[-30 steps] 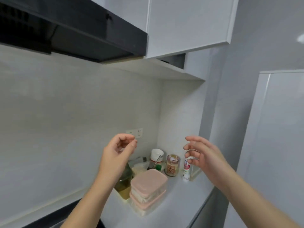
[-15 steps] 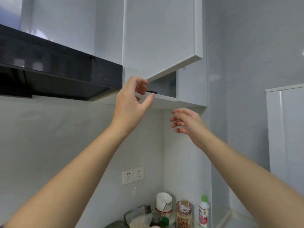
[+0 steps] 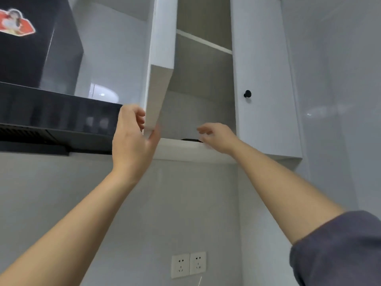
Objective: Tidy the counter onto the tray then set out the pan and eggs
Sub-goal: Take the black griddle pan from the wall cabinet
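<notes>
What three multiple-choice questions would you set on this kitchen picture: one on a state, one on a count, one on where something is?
1. The door is:
A. open
B. shut
C. off its hinges

2. How many sockets show?
A. one
B. four
C. two

3. The left hand grips:
A. a socket
B. the door's lower corner
C. nothing

Answers:
1 A: the door stands swung out, edge toward the camera.
2 C: two white plates sit side by side.
3 B: fingers and thumb close on that corner.
</notes>
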The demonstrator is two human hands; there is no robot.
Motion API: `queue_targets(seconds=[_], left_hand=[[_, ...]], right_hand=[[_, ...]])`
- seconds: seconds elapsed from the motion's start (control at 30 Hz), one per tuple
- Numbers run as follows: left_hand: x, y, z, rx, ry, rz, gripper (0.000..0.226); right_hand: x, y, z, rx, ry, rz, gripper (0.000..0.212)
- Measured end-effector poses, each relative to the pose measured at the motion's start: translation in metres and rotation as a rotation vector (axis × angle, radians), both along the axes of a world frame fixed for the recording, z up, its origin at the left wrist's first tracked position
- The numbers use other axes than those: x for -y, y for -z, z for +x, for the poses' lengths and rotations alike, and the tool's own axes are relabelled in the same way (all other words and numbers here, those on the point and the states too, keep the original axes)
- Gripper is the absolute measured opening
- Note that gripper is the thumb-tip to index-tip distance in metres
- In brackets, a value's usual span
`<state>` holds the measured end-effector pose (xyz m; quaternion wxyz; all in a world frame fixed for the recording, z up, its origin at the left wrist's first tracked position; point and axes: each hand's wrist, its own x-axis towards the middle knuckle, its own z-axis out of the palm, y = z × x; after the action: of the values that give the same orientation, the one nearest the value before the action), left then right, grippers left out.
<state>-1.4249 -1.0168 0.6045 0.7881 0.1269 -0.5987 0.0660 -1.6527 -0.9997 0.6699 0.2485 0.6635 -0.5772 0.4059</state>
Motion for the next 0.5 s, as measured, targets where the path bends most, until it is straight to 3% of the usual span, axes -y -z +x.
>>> queue_targets(seconds=[0.17, 0.5], left_hand=[[0.004, 0.005, -0.005, -0.029, -0.098, -0.002, 0.035], [0.018, 0.029, -0.012, -0.041, -0.106, 0.122, 0.021]], right_hand=[[0.032, -0.019, -0.005, -0.124, 0.021, 0.166, 0.025], [0.042, -0.022, -0.004, -0.535, -0.061, -0.059, 0.029]])
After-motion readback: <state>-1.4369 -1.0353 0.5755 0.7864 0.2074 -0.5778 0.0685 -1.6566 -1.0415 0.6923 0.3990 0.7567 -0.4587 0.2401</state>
